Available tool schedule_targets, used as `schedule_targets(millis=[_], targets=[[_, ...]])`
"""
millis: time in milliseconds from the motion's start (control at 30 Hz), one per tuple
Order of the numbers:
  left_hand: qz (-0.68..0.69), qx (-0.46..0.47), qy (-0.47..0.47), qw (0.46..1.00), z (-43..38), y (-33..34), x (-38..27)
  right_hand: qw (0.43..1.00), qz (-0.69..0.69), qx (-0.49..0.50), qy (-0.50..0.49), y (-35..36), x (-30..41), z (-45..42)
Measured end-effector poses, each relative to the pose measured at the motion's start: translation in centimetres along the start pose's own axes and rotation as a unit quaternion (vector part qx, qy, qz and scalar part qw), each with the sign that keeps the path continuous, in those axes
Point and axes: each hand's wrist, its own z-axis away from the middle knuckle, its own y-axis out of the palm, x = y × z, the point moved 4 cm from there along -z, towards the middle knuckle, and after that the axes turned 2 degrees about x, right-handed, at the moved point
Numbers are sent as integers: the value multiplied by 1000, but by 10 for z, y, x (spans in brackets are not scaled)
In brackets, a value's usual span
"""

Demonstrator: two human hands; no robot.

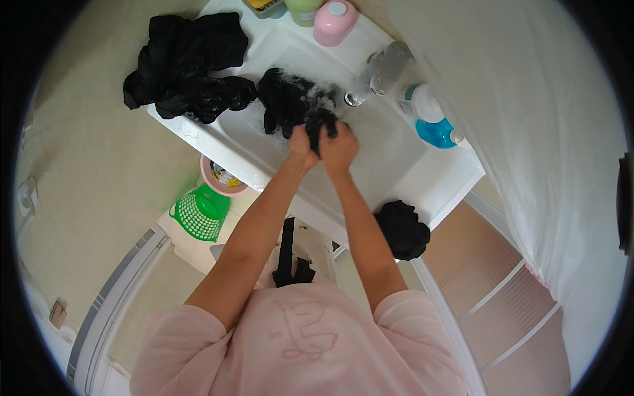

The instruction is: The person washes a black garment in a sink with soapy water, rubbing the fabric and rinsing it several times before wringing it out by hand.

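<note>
Over the white sink (396, 148), my left hand (302, 146) and my right hand (339, 143) grip a bunched part of a wet black cloth (285, 101) between them. The rest of that cloth lies in the basin, with white suds on and around it. Beyond my hands the chrome faucet (381, 72) points into the basin. Another black garment (190, 64) is heaped over the sink's left end, part of it shiny and wet. On the front rim to the right sits a crumpled black cloth (403, 230), partly behind my right forearm.
A pink bottle (334, 24) and a green container (303, 11) stand along the back rim. To the right are a white bottle (426, 103) and a blue bottle (436, 133), near a whitish curtain (495, 89). Below left are a green basket (200, 213) and a pink bucket (210, 180) holding cloths.
</note>
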Motion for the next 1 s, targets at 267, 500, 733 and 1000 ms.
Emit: schedule_targets(millis=[267,500,733,1000], targets=[[-36,-68,-5,997,21,-7,-24,969,183,136,93,27,-83,1],[-117,-207,-49,970,56,6,-20,967,144,155,144,63,-126,16],[111,73,-235,963,37,-16,-10,970,-194,148,14,-15,39,73],[43,78,39,995,54,-1,1,999,-45,-13,1,-34,72,60]])
